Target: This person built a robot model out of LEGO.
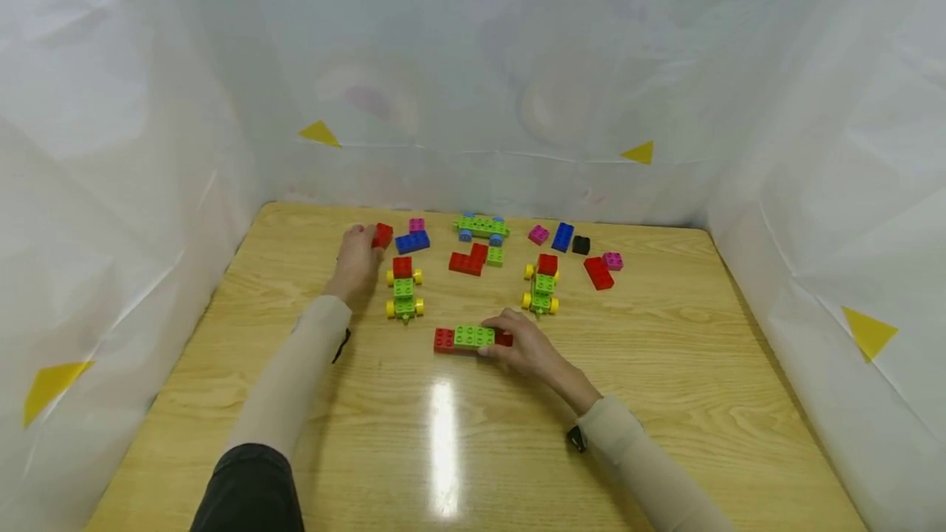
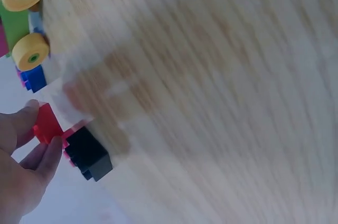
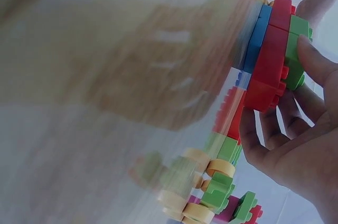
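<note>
At the back left of the table, the left hand (image 1: pixel 358 257) pinches a red brick (image 1: pixel 382 236); the left wrist view shows this red brick (image 2: pixel 48 123) between thumb and fingers, beside a black brick (image 2: pixel 88 152). Near the middle, the right hand (image 1: pixel 526 345) holds the right end of a low block build, green bricks (image 1: pixel 474 337) on top of red ones (image 1: pixel 444 341). From the right wrist view, thumb and fingers of the right hand (image 3: pixel 309 123) lie around the green bricks (image 3: pixel 297 49) and red bricks (image 3: pixel 268 60), with a blue brick (image 3: pixel 257 38) underneath.
Two small wheeled builds with yellow wheels stand behind the middle build, one left (image 1: pixel 403 288) and one right (image 1: pixel 543 286). Farther back are a green base with blue wheels (image 1: pixel 482 227), joined red bricks (image 1: pixel 467 261), a blue brick (image 1: pixel 412 241) and several loose bricks at right.
</note>
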The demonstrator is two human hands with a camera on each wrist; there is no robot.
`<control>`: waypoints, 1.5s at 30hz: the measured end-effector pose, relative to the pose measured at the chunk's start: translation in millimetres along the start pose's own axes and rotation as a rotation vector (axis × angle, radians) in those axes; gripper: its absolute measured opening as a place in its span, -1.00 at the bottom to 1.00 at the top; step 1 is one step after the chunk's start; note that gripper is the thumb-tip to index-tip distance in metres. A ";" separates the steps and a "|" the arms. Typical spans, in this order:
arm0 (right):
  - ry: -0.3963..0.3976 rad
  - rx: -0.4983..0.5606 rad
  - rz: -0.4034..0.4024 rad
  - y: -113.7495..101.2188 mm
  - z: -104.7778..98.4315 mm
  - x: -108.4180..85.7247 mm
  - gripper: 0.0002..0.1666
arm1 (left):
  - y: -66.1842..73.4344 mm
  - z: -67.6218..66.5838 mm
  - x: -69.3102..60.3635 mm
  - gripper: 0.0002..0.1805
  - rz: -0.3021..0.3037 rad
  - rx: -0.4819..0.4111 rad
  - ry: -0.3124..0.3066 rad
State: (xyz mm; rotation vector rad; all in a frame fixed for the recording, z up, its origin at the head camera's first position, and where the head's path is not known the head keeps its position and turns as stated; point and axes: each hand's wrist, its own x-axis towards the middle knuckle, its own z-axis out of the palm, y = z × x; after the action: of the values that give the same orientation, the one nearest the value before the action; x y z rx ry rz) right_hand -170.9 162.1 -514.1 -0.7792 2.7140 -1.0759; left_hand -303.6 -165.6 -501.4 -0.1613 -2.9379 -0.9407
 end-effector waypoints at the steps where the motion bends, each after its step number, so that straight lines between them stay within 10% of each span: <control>1: 0.000 0.001 0.000 -0.3 -0.5 0.0 -0.51 | -0.3 -0.8 -0.2 -0.65 0.006 -0.013 0.009; 25: -0.003 0.009 0.012 -4.0 -1.2 -0.5 -0.51 | 22.6 -26.0 -24.1 -0.74 0.181 -0.060 0.314; 35: 0.007 -0.021 0.004 -3.7 0.1 0.4 -0.50 | 41.6 -36.4 -41.1 -0.72 0.235 -0.081 0.286; 45: 0.019 -0.005 -0.001 -2.7 -0.2 0.5 -0.51 | 82.5 -34.8 -66.2 -0.71 0.459 -0.157 0.284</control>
State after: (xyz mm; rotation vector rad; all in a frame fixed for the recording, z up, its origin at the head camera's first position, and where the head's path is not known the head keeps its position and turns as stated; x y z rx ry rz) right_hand -170.2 160.3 -512.1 -0.7758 2.7334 -1.0820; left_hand -227.7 -124.6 -431.0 -0.6213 -2.4141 -1.0141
